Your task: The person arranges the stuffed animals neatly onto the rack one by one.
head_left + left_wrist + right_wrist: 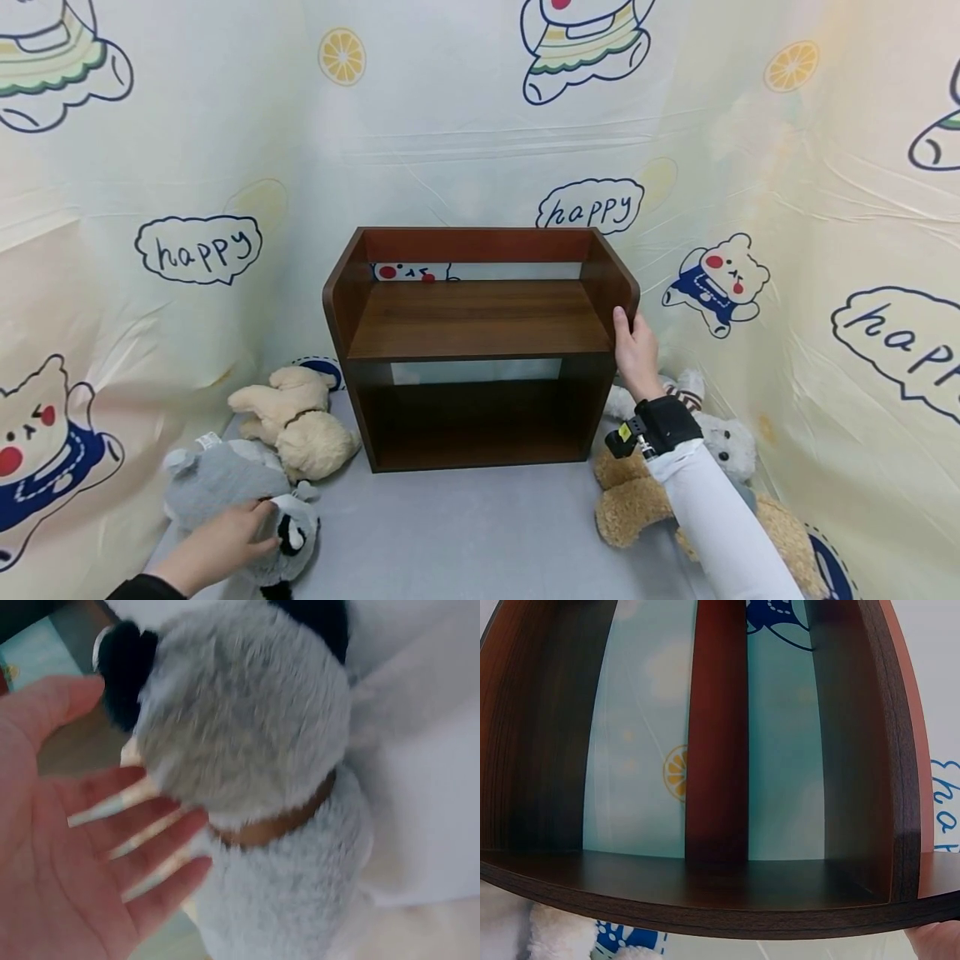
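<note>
A dark brown wooden two-tier shelf (480,321) stands upright against the back. My right hand (637,354) grips the front edge of its right side panel, at about the height of the upper board. The right wrist view shows part of that hand at the lower right corner, with the compartments in front. At the lower left, my left hand (225,542) is at a small grey plush toy (292,537) with a black-and-white face. In the left wrist view its fingers are extended beside a grey plush with dark ears and a brown neck band (240,712); contact is unclear.
Behind the left hand lie a larger grey plush (225,479) and a beige plush (311,425), beside the shelf's left side. Under the right arm are a tan plush (633,504) and a whitish plush (731,446). A printed cloth (450,150) hangs behind and around.
</note>
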Tool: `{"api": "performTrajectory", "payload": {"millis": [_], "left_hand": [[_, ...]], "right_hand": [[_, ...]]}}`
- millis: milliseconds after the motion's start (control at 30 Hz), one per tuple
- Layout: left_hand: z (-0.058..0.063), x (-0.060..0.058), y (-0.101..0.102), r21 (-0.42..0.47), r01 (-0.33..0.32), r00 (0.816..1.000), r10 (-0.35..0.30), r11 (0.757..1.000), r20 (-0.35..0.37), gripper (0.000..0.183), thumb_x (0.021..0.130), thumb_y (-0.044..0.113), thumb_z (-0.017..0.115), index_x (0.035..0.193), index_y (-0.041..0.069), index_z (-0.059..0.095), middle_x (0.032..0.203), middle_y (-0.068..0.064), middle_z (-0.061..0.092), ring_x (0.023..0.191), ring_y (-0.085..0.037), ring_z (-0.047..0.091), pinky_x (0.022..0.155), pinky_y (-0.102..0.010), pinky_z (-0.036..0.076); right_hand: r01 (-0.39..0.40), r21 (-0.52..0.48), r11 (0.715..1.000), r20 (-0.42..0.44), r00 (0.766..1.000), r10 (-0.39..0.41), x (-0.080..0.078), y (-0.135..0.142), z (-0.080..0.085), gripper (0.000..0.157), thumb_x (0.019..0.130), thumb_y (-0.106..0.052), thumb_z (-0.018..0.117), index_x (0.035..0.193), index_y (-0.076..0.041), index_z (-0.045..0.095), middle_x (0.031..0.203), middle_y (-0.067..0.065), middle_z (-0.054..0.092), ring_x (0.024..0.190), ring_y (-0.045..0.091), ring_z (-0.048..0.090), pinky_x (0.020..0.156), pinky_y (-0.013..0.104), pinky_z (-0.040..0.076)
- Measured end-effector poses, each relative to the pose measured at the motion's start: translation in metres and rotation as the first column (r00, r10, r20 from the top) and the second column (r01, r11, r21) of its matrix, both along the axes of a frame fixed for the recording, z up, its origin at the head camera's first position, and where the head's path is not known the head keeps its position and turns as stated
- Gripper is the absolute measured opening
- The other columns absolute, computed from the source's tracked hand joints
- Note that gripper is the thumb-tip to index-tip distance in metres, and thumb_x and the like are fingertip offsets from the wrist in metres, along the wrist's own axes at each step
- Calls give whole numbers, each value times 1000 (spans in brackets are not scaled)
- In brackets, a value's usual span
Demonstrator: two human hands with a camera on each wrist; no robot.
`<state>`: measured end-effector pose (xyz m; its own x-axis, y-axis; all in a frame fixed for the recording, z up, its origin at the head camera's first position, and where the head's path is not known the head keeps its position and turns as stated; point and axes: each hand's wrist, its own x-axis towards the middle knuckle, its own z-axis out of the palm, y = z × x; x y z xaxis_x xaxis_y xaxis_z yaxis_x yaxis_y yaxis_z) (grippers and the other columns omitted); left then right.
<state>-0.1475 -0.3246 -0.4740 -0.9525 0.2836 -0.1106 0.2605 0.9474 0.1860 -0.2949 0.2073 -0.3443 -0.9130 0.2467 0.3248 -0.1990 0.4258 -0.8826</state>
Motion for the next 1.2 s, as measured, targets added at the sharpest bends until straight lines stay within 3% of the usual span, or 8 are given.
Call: {"api": "performTrajectory", "payload": {"millis": [233, 467, 733, 1000, 1200], "left_hand": [[-15, 3, 8, -82, -74, 997, 74, 994, -2, 62, 70, 43, 72, 103, -7, 55, 99, -19, 57, 89, -40, 55, 75, -51, 45], [-19, 4, 16, -73, -143, 988, 147, 987, 54, 76, 68, 53, 71, 110, -8, 51, 106, -24, 54, 94, -47, 50, 74, -53, 44], [-34, 13, 21, -46, -200, 979, 198, 979, -53, 79, 66, 44, 76, 113, -12, 45, 109, -30, 49, 95, -51, 46, 68, -55, 45], [-46, 15, 29, 8, -286, 955, 286, 958, -75, 85, 64, 39, 78, 118, -15, 40, 116, -40, 38, 103, -57, 35, 70, -61, 42], [-57, 16, 38, 46, -363, 924, 366, 931, -112, 102, 56, 45, 82, 122, -17, 36, 121, -45, 29, 108, -62, 26, 74, -66, 38]], "right_hand": [[1, -1, 1000, 2, 1000, -1, 0, 0, 0, 56, 96, -46, 33, 135, -6, 39, 135, 17, 45, 121, 31, 44, 101, 48, 32], [21, 37, 999, -28, 999, -20, -1, 1, 1, 53, 97, -42, 35, 131, -2, 43, 132, 20, 47, 119, 33, 45, 100, 46, 33], [22, 35, 999, -23, 1000, -21, 0, 0, 1, 52, 97, -42, 35, 132, -4, 42, 132, 19, 47, 119, 33, 45, 100, 46, 33], [22, 37, 999, -25, 999, -21, -1, 0, 0, 52, 97, -41, 34, 131, -3, 42, 132, 19, 46, 119, 33, 45, 100, 47, 33], [34, 35, 999, -38, 999, -33, -1, 0, -1, 52, 97, -41, 34, 129, -2, 44, 131, 20, 47, 118, 33, 46, 99, 47, 34]]}}
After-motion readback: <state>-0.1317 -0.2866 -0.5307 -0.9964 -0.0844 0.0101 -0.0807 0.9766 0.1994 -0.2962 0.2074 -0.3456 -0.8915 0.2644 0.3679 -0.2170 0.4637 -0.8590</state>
